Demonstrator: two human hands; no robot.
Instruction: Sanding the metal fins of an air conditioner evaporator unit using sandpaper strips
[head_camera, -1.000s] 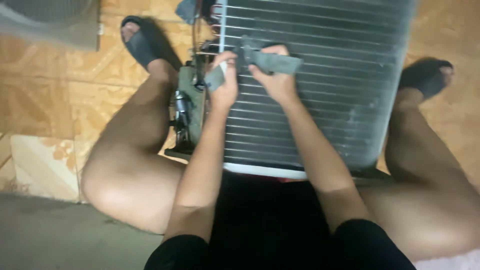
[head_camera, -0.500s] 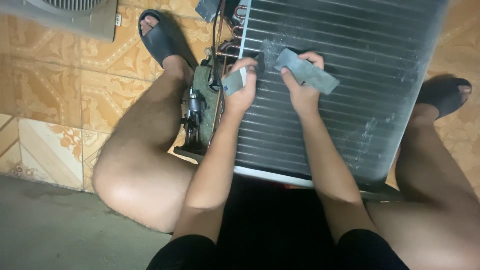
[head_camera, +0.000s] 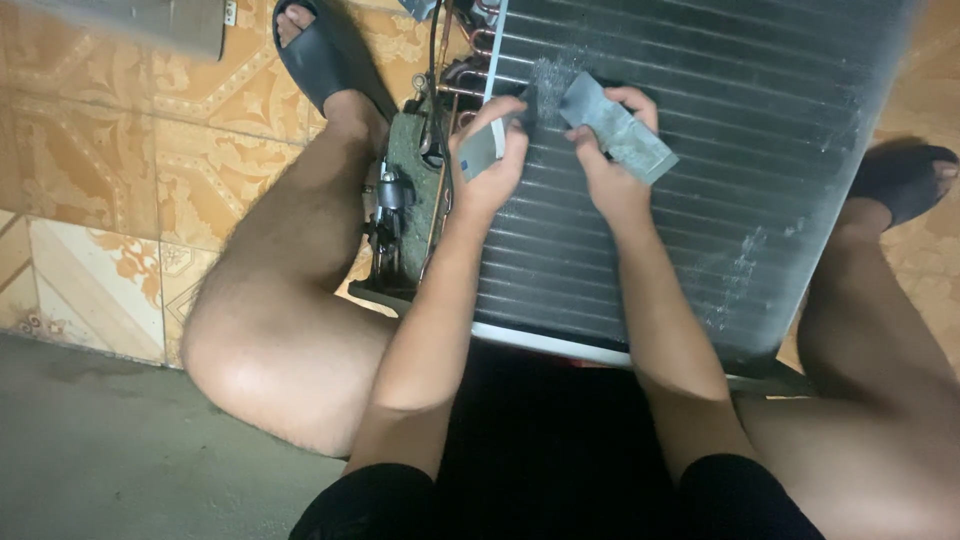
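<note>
A finned metal coil (head_camera: 720, 150), dusty and grey, lies flat on the floor between my legs. My left hand (head_camera: 495, 165) grips a small grey flat piece (head_camera: 478, 152) at the coil's left edge. My right hand (head_camera: 610, 160) holds a larger grey rectangular strip (head_camera: 618, 128), tilted, over the fins. Both hands rest on the upper left part of the coil, close together. Copper tubes (head_camera: 465, 65) and a green foam-covered part (head_camera: 410, 190) sit along the coil's left side.
My bare knees flank the coil, each foot in a dark sandal, left sandal (head_camera: 320, 55), right sandal (head_camera: 905, 180). Patterned orange floor tiles (head_camera: 120, 150) lie to the left, a grey concrete strip (head_camera: 100, 440) nearer me. A grey box corner (head_camera: 150, 20) shows at top left.
The view has shifted so the coil sits further right and up. My hands stay on the fins, the right one having moved the larger strip slightly while the left keeps its small piece.
</note>
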